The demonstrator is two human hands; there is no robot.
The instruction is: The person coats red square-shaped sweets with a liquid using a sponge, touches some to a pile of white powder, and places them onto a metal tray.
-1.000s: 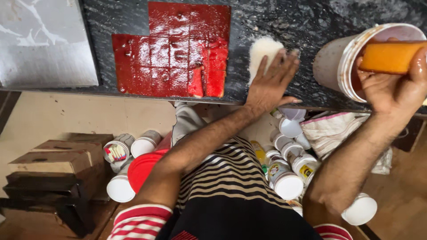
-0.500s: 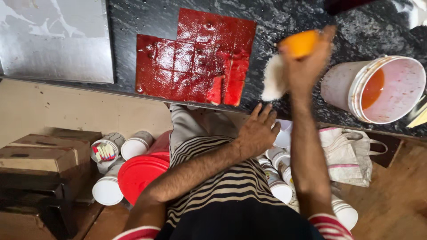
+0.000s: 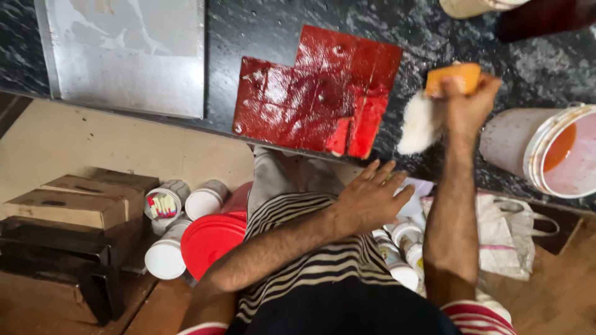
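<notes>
Glossy red sheet [image 3: 316, 96] on black speckled table [image 3: 496, 56]. Right of it: orange-handled white brush [image 3: 434, 102]; white bucket [image 3: 546, 152], orange inside.

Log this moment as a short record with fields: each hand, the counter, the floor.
right hand: raised over the counter, gripping an orange-handled brush with white bristles
left hand: open, fingers spread, below the counter edge, holding nothing
counter: dark stone, with glossy red sheet, metal tray, white bucket
floor: red lid, white jars, cardboard boxes
</notes>
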